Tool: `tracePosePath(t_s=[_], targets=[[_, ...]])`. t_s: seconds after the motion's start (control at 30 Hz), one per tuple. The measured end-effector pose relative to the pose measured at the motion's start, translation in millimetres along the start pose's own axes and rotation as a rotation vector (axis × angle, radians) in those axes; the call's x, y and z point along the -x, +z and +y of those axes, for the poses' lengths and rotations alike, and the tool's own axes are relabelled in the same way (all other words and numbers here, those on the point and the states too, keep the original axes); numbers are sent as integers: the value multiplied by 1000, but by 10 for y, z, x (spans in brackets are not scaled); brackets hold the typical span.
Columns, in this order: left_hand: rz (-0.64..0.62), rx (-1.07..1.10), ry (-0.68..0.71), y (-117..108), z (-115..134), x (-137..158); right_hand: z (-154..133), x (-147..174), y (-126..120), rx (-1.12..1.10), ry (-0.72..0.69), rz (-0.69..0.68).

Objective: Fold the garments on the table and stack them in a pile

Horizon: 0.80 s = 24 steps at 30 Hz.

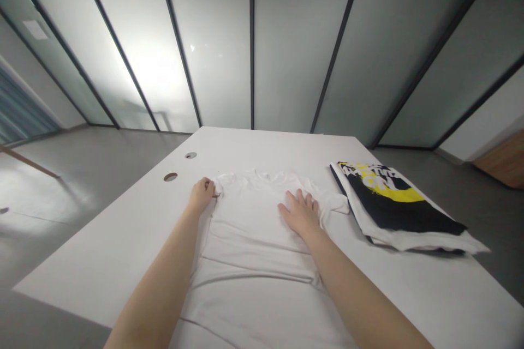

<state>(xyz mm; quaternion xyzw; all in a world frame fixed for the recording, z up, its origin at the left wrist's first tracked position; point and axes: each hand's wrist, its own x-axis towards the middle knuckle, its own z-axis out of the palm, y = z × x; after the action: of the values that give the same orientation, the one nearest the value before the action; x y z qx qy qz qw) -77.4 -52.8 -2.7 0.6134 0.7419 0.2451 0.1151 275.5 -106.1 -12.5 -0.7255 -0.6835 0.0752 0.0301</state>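
White table (pixel 123 251), grey floor (pixel 73 174), backlit frosted glass wall (pixel 213 54) with dark frames.

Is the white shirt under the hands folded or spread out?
Spread: the white shirt lies flat on the table, collar away, right sleeve out.

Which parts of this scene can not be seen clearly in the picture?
- Head view: the lower part of the white shirt is cut off by the bottom edge and partly covered by both arms.
- The left hand curls at the shirt's sleeve; its fingertips are hidden, so the grip is unclear.
- The right hand hides the fabric under it.
- The folded stack: print unreadable, number of garments unclear.
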Motion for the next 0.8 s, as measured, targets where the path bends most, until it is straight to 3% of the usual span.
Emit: tracePosePath(t_s=[0.07,0.2,0.27,0.37,0.47,0.57,0.67,0.8], targets=[[52,-12,-27,9,22,32,4,-2,6,-4,-2,2],[168,-282,-166,50,25,153,5,-1,6,1,-4,3],[141,-333,-187,64,27,182,5,1,4,5,-4,1],[82,-291,-107,64,34,155,9,0,4,3,-5,-3],[55,-119,-57,55,25,89,14,-7,11,5,-8,-2],[144,171,-66,63,-11,34,15,-15,18,9,-9,-4],[293,430,-110,85,-56,1,10,-18,19,11,-6,-12],[314,686,-238,85,-102,-22,-1,-7,11,18,-4,-7]])
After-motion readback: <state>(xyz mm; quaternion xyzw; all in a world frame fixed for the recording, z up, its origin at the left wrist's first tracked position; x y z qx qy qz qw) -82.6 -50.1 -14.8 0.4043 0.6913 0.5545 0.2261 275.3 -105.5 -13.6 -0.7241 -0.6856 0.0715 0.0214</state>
